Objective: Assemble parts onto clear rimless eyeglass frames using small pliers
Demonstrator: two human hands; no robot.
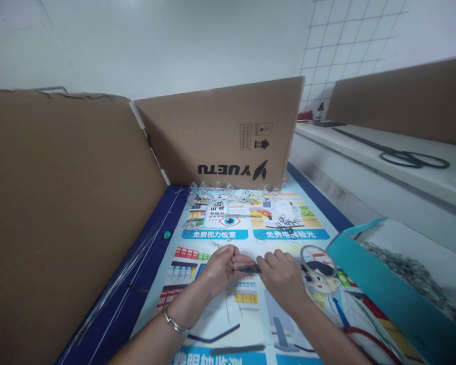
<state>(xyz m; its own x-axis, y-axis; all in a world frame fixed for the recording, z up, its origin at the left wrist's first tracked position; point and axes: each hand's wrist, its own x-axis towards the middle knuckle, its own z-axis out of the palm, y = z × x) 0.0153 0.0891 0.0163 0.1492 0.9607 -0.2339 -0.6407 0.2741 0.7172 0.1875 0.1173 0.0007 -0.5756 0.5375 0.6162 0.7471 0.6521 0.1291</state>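
My right hand (283,276) is closed around a dark tapered tool (248,268), whose narrow end points left toward my other hand. Thumb and fingertips meet on my left hand (222,266), right by the tool's tip; whatever they pinch is too small to make out. A metal bangle sits on the left wrist. Both hands are above a printed mat (251,296) with pictures and writing. Beyond them lie a tangle of small dark wire loops (287,223) and many clear, shiny little pieces (228,193). A round metal ring (319,261) is right of my right hand.
Cardboard panels (213,137) stand at the back and left. On the right is a teal-sided box (376,274) with metal bits inside. Large black scissors (399,152) lie on a white ledge. Thin straight wires (125,284) run along the mat's left border, near a green piece (166,234).
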